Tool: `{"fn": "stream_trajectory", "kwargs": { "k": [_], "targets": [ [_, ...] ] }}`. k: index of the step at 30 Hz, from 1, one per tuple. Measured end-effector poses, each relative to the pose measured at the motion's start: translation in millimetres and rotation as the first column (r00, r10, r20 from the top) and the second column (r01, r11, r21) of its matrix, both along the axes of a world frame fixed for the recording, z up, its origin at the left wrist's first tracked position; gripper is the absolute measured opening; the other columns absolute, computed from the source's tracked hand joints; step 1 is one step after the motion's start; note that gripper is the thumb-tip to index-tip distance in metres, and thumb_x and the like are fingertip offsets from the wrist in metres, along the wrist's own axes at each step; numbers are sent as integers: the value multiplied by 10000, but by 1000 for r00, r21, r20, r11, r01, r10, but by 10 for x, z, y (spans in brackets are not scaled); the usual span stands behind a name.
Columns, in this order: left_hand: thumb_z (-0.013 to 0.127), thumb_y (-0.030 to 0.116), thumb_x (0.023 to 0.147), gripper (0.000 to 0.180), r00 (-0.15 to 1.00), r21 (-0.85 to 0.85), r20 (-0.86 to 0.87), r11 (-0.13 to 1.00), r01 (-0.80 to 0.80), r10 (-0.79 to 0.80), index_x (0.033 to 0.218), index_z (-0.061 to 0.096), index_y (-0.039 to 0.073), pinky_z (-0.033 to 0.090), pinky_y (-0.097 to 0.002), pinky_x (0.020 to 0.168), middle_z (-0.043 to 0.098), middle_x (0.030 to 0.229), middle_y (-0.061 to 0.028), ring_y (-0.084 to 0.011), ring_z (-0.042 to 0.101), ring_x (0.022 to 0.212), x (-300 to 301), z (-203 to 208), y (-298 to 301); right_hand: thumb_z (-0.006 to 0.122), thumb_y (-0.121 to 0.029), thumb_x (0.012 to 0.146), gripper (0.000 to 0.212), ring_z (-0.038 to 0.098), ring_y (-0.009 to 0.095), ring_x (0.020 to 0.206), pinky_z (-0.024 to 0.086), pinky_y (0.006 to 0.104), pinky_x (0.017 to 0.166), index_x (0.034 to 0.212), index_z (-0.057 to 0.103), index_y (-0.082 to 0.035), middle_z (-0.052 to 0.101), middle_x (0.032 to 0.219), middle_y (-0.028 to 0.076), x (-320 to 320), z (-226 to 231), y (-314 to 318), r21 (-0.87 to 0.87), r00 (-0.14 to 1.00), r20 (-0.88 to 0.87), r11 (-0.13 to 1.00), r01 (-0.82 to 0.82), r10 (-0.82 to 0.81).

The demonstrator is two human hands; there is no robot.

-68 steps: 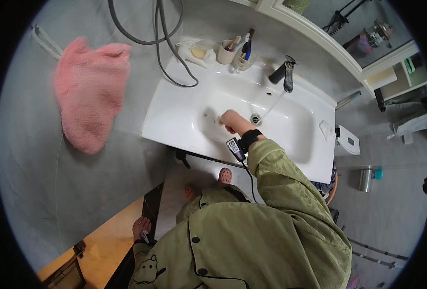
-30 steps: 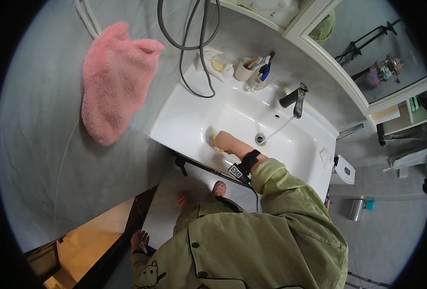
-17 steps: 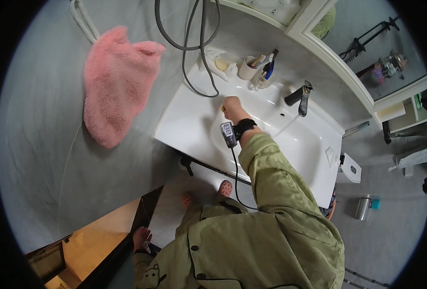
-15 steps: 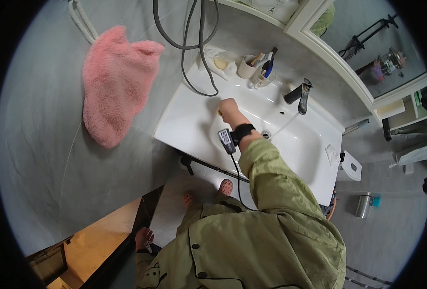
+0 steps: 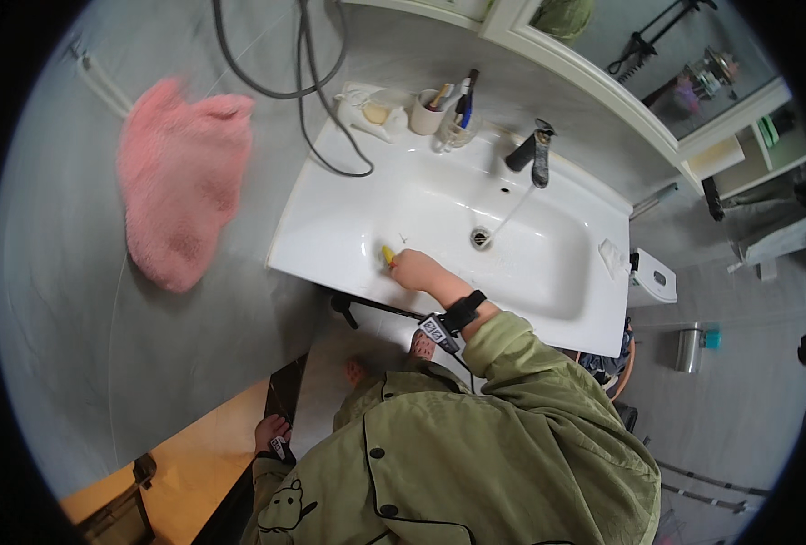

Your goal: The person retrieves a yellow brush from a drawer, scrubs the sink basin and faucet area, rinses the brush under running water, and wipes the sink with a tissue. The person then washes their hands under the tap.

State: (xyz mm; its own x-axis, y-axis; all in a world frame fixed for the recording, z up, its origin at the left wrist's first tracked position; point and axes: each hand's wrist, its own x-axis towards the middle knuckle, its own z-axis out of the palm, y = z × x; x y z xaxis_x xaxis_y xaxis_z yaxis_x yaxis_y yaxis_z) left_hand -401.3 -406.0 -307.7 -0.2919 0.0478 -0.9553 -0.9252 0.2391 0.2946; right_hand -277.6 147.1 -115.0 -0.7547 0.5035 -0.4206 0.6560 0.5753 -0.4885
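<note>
Only a sliver of the yellow sponge (image 5: 388, 255) shows past the right hand (image 5: 416, 269), whose fingers are curled around it, pressing it to the front left wall of the white sink (image 5: 330, 232). The left hand (image 5: 274, 434) hangs low; I cannot tell how its fingers are set. Behind the basin, a cup (image 5: 426, 113) holds toothbrushes, and water runs from the tap (image 5: 537, 155).

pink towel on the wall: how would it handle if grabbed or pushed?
The pink towel hangs in soft folds, so it is probably floppy and would drape over a hand. Its fluffy pile suggests it is light and not slippery. Pushed, it would likely swing on its hanging point rather than slide.
</note>
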Motion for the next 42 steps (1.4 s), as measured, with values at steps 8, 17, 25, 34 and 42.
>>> {"fn": "stream_trajectory", "kwargs": {
  "k": [8, 17, 25, 34, 42],
  "targets": [
    [542, 300, 857, 399, 987, 43, 41, 987, 157, -158, 1175, 506, 62, 457, -443, 860, 547, 1089, -109, -274, 536, 918, 27, 151, 672, 539, -193, 736, 257, 618, 369, 692, 483, 415, 660, 736, 665, 31, 642, 763, 231, 1604, -82, 941, -74, 890, 442, 994, -84, 108],
    [546, 285, 858, 392, 988, 59, -42, 986, 154, -152, 1179, 506, 63, 458, -431, 852, 546, 1106, -116, -270, 528, 957, 246, 465, 1125, 458, -190, 908, 97, 347, 81, 381, 308, 200, 366, 882, 491, -103, 532, 635, 38, 2035, 26, 2075, -951, 193, 272, -233, 204, -943],
    [503, 307, 884, 450, 998, 57, -25, 997, 51, -50, 1249, 463, 46, 456, -440, 865, 495, 1222, -139, -298, 515, 1041, 526, 383, 1039, 493, -196, 895, 144, 314, 82, 363, 281, 206, 366, 917, 459, -57, 525, 651, 30, 2143, 83, 1947, -926, 251, 310, -351, -138, -917],
    [531, 263, 862, 360, 999, 101, 40, 995, 6, -10, 1166, 499, 75, 472, -428, 792, 555, 1079, -103, -274, 537, 938, 434, 63, 805, 485, -213, 909, 151, 318, 85, 373, 284, 215, 372, 951, 447, -73, 507, 635, 23, 2264, 155, 1712, -932, 206, 325, -350, -96, -923],
    [569, 266, 838, 362, 1000, 52, 8, 998, 26, -26, 1146, 514, 84, 480, -438, 768, 566, 1055, -92, -270, 548, 884, 305, 65, 945, 487, -214, 908, 162, 305, 76, 373, 277, 205, 357, 999, 438, -89, 509, 654, 34, 2366, 111, 1596, -935, 209, 321, -344, -87, -924]
  ]
}}
